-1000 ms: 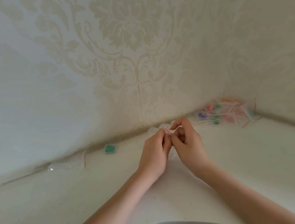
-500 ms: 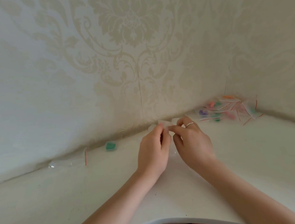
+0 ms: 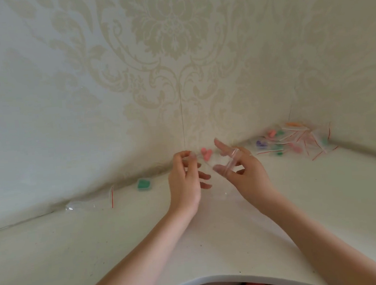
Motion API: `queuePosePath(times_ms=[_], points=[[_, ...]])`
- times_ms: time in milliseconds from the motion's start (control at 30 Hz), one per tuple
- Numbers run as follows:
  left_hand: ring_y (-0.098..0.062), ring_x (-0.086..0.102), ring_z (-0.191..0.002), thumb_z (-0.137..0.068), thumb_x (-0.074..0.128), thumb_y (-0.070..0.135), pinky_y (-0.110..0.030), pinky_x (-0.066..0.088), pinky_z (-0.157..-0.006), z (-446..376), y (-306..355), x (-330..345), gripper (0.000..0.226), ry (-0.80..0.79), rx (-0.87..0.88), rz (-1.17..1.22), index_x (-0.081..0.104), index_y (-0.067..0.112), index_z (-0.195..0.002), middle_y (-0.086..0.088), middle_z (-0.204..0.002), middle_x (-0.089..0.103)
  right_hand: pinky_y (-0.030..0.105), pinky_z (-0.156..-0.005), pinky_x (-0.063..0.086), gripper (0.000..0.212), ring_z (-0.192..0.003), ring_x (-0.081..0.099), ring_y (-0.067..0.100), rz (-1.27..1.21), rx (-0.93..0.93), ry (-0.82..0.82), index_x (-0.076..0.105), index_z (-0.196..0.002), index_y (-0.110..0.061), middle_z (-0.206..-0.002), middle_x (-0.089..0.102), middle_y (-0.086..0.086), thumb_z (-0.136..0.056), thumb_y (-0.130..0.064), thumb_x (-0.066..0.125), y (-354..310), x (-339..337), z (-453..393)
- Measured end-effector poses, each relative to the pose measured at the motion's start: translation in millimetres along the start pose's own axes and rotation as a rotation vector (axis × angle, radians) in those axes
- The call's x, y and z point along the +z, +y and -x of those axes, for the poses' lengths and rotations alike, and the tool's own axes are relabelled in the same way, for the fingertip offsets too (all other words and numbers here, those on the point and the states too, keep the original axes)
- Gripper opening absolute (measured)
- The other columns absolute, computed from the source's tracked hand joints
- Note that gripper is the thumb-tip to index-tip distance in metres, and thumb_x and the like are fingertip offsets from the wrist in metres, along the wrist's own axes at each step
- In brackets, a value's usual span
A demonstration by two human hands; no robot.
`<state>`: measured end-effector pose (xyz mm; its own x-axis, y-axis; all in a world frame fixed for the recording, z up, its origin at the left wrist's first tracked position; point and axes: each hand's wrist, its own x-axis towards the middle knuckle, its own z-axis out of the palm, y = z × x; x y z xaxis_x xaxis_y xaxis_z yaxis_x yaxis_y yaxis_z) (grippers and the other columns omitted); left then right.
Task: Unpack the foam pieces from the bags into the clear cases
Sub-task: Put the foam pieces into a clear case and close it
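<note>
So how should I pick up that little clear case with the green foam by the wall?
Take the clear case by its two side edges, coming down from above and from the front, since the wall sits close behind it. It lies flat on the table, low and squarish, with bare table on both sides, so a pinching grip seems easiest.

White table [image 3: 323,198], green-filled case [image 3: 144,184], empty bag [image 3: 92,204], bag pile [image 3: 296,140]

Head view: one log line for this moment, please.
left hand pinches bag | pink foam inside | right hand holds clear case
</note>
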<state>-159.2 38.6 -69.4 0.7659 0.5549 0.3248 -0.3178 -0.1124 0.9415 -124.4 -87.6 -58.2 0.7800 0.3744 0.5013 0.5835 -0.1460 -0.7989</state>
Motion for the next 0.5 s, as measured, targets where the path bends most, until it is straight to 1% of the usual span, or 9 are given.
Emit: queuePosePath(times_ms=[67,133,167,233,267,300,367,433,500], points=[[-0.015,0.065,-0.062,-0.096,0.051,0.023,-0.032,0.056,-0.053,-2.1,-1.0,0.6,0.016,-0.029,-0.046,0.067,0.059,0.009,-0.099,-0.011,-0.092,0.064,0.006,-0.069,0.040,0.027,-0.094,0.052,0.000,0.012,-0.003,-0.044,0.058,-0.098,-0.048,-0.125,0.054,-0.007,-0.089,-0.023,0.063,0.8,0.1,-0.1],[-0.017,0.068,-0.066,-0.092,0.058,0.021,-0.028,0.056,-0.056,-1.8,-0.8,1.1,0.017,-0.028,-0.033,0.056,0.062,0.005,-0.093,-0.012,-0.089,0.066,0.005,-0.069,0.041,0.028,-0.095,0.051,0.002,0.012,0.001,-0.069,0.057,-0.098,-0.048,-0.126,0.054,-0.007,-0.094,-0.020,0.057,4.5,0.3,-1.3],[-0.017,0.068,-0.068,-0.091,0.061,0.019,-0.026,0.056,-0.056,-2.1,-1.2,1.1,0.016,-0.024,-0.021,0.041,0.062,0.003,-0.091,-0.012,-0.086,0.066,0.005,-0.068,0.041,0.030,-0.093,0.051,0.005,0.003,0.011,-0.075,0.057,-0.101,-0.048,-0.123,0.055,-0.007,-0.095,-0.019,0.054,6.4,0.7,-1.6],[-0.015,0.068,-0.070,-0.089,0.064,0.016,-0.025,0.056,-0.058,-2.7,-2.2,1.1,0.016,-0.031,-0.004,0.024,0.063,0.000,-0.089,-0.011,-0.082,0.066,0.006,-0.066,0.041,0.036,-0.083,0.050,0.009,-0.012,0.026,-0.080,0.055,-0.122,-0.042,-0.108,0.057,-0.013,-0.096,-0.017,0.051,8.3,1.6,-1.5],[-0.016,0.068,-0.071,-0.087,0.066,0.017,-0.025,0.056,-0.058,-2.4,-2.2,1.2,0.018,-0.037,-0.007,0.027,0.063,0.000,-0.089,-0.011,-0.081,0.067,0.006,-0.065,0.040,0.038,-0.077,0.049,0.008,-0.017,0.029,-0.072,0.054,-0.127,-0.040,-0.101,0.058,-0.018,-0.096,-0.018,0.051,8.7,2.0,-1.6],[-0.018,0.069,-0.072,-0.086,0.067,0.018,-0.025,0.056,-0.059,-2.0,-2.1,1.7,0.019,-0.042,-0.023,0.038,0.063,-0.001,-0.088,-0.012,-0.080,0.068,0.006,-0.066,0.040,0.036,-0.075,0.050,0.004,-0.022,0.032,-0.053,0.056,-0.125,-0.039,-0.094,0.060,-0.022,-0.096,-0.019,0.052,9.3,2.1,-1.8],[-0.021,0.070,-0.073,-0.087,0.065,0.016,-0.024,0.055,-0.059,-1.4,-1.3,3.6,0.018,-0.053,-0.059,0.072,0.060,-0.001,-0.088,-0.014,-0.081,0.070,0.006,-0.069,0.040,0.025,-0.074,0.054,-0.002,-0.040,0.041,0.002,0.064,-0.111,-0.037,-0.084,0.063,-0.027,-0.096,-0.019,0.053,10.9,1.5,-2.6],[-0.020,0.070,-0.068,-0.091,0.060,0.011,-0.024,0.055,-0.058,-1.7,-0.7,4.5,0.011,-0.057,-0.088,0.105,0.056,0.001,-0.089,-0.012,-0.080,0.071,0.010,-0.066,0.040,0.018,-0.073,0.055,0.000,-0.060,0.074,0.050,0.067,-0.094,-0.032,-0.082,0.065,-0.022,-0.096,-0.021,0.053,12.5,0.5,-3.7],[-0.018,0.070,-0.065,-0.092,0.057,0.009,-0.022,0.054,-0.057,-2.3,-1.0,4.4,0.007,-0.056,-0.108,0.127,0.054,0.004,-0.088,-0.010,-0.077,0.071,0.015,-0.064,0.040,0.017,-0.072,0.054,0.003,-0.062,0.104,0.067,0.066,-0.086,-0.025,-0.083,0.066,-0.015,-0.095,-0.018,0.053,13.5,-0.4,-4.6]])
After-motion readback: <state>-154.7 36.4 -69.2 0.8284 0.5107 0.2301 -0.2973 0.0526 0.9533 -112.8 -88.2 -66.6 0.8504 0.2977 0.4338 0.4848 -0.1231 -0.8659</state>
